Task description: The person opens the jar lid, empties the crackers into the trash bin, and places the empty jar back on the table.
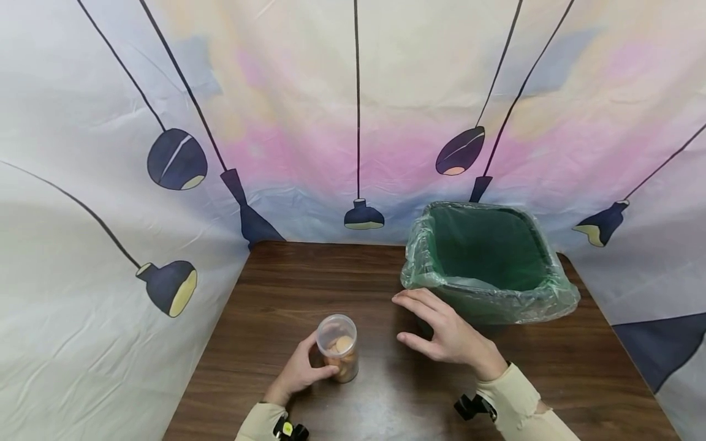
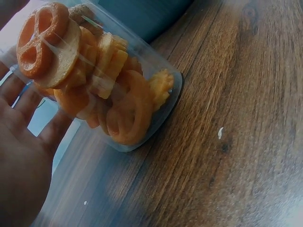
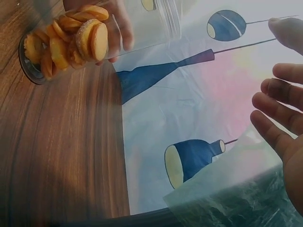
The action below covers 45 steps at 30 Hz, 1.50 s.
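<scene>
A clear plastic jar [image 1: 337, 349] stands uncovered on the wooden table, partly filled with cookies [image 1: 344, 345]. My left hand [image 1: 300, 369] grips it from the left, thumb in front and fingers behind. Close up in the left wrist view, the cookies [image 2: 128, 111] include pretzel-shaped ones and round ones. My right hand [image 1: 449, 334] hovers in front of the bin with fingers spread and nothing held. The right wrist view shows those loose fingers [image 3: 272, 130] apart from the jar [image 3: 142, 28].
A dark green bin [image 1: 491, 245] lined with a translucent green bag [image 1: 421, 257] stands at the back right of the table [image 1: 309, 275]. Behind the table hangs a cloth [image 1: 309, 92] printed with lamps. Small white specks [image 2: 220, 133] lie on the tabletop.
</scene>
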{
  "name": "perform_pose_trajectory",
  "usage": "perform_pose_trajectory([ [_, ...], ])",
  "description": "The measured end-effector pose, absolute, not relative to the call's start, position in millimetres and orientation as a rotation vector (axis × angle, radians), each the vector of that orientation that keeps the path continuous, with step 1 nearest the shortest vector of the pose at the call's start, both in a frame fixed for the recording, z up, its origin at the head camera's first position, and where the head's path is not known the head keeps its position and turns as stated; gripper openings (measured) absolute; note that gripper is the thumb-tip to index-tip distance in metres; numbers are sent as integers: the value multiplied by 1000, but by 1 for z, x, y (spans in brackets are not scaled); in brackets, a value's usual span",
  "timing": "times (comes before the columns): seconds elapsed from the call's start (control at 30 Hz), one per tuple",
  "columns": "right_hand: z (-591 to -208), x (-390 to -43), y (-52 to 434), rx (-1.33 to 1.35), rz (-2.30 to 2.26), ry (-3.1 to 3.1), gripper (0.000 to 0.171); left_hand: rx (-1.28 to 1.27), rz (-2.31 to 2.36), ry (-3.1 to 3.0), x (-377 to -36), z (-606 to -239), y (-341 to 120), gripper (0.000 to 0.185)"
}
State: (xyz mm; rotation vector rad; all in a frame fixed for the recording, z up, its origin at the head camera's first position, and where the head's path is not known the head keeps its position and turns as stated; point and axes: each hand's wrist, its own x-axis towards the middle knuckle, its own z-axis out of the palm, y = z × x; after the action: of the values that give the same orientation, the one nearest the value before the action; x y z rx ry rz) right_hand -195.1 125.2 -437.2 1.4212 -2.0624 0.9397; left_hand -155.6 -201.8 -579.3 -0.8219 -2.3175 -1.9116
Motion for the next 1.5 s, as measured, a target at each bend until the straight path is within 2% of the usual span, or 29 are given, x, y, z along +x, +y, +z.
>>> perform_pose_trajectory([
  [0.33, -439, -196, 118, 1407, 934, -2074, 51, -783, -1892, -2344, -150, -567, -199, 72],
  [0.67, -442, -196, 112, 1413, 930, -2093, 51, -793, -1911, -2334, -149, -577, -200, 73],
  [1.03, -446, -198, 108, 1429, 943, -2087, 51, -750, -1908, -2368, -142, -545, -194, 70],
  [1.5, -453, -198, 101, 1450, 942, -2073, 51, -768, -1877, -2342, -143, -550, -193, 73],
])
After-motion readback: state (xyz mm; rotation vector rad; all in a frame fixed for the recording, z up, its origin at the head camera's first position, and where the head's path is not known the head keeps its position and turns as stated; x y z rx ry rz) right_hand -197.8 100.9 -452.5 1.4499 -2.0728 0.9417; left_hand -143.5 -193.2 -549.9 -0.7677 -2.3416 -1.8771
